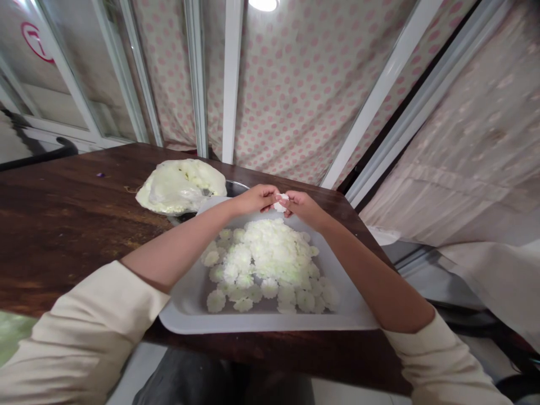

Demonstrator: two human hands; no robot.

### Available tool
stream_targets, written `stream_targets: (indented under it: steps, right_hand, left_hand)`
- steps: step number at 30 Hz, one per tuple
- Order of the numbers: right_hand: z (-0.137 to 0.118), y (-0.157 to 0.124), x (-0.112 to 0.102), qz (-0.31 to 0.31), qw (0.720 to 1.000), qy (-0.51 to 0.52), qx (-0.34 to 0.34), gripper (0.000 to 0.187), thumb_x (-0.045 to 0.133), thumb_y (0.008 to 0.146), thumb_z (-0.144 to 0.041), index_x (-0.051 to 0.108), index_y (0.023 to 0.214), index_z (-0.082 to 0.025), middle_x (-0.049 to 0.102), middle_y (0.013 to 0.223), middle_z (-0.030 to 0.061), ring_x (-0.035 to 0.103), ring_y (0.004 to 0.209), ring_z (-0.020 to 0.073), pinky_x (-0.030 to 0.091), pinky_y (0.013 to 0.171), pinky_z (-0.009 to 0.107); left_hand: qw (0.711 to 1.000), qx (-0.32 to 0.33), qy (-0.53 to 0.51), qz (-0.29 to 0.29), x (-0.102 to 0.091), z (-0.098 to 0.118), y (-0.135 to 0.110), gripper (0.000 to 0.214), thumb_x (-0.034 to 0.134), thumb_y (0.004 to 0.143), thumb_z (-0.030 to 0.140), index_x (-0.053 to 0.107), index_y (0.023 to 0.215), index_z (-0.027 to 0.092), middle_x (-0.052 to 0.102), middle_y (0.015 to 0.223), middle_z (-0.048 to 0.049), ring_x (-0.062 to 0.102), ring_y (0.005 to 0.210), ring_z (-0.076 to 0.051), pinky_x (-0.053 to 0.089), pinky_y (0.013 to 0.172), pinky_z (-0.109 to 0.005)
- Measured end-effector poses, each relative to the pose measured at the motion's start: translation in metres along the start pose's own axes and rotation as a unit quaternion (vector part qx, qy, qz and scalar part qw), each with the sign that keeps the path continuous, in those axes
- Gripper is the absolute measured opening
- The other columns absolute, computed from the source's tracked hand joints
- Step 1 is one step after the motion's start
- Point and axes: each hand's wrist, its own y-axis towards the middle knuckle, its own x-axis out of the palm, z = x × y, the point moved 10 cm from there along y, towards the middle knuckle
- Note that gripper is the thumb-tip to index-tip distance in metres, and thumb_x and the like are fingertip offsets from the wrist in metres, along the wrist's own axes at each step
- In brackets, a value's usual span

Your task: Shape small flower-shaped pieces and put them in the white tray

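Left hand [254, 198] and right hand [306, 208] closed in a light fingertip pinch on one white blossom [281, 203], held at twelve o'clock over the grey tray [270, 323], clear of the heaped blossoms [270, 260].

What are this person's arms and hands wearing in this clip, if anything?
The person wears a plain, long-sleeved cream top. The left sleeve and right sleeve end around the elbows, leaving the forearms bare. The left hand and right hand are bare too, with no gloves, watch or bracelet showing.
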Motion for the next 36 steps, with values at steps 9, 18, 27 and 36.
stream_targets:
  steps: [9,18,27,36]
  right_hand:
    - [-0.005,-0.002,0.005,0.021,0.999,0.021,0.021,0.050,0.044,0.077,-0.066,0.049,0.069,-0.017,0.053,0.059,0.0004,0.049,0.055,0.0099,0.043,0.057,0.023]
    - [-0.008,0.001,-0.006,0.057,0.998,-0.014,-0.017,0.042,0.044,0.081,-0.058,0.041,0.066,-0.019,0.046,0.054,-0.0026,0.045,0.052,0.0099,0.039,0.056,0.024]
    - [-0.002,0.001,-0.008,0.060,0.998,-0.001,0.017,0.051,0.046,0.074,-0.068,0.045,0.062,-0.018,0.041,0.057,-0.0015,0.042,0.049,0.0092,0.039,0.048,0.024]
    - [0.000,-0.007,0.000,-0.005,0.998,0.000,0.067,0.050,0.056,0.069,-0.064,0.052,0.058,-0.015,0.037,0.051,-0.0035,0.040,0.047,0.0076,0.040,0.045,0.022]
  left_hand:
    - [0.999,0.028,0.017,0.004,0.003,0.012,0.000,0.035,0.039,0.086,0.048,0.044,0.072,0.016,0.040,0.058,0.0044,0.036,0.051,-0.006,0.032,0.051,-0.019]
    - [0.995,0.024,0.091,0.038,0.000,0.013,-0.001,0.037,0.035,0.088,0.042,0.051,0.072,0.014,0.042,0.056,0.0034,0.039,0.053,-0.008,0.034,0.055,-0.020]
    - [0.998,-0.007,0.041,0.038,-0.002,0.004,0.000,0.047,0.034,0.086,0.055,0.052,0.072,0.014,0.042,0.056,0.0027,0.036,0.051,-0.007,0.033,0.051,-0.021]
    - [0.999,-0.048,0.003,0.017,-0.002,-0.004,-0.003,0.051,0.042,0.080,0.061,0.053,0.067,0.013,0.040,0.055,0.0026,0.035,0.050,-0.006,0.031,0.048,-0.020]
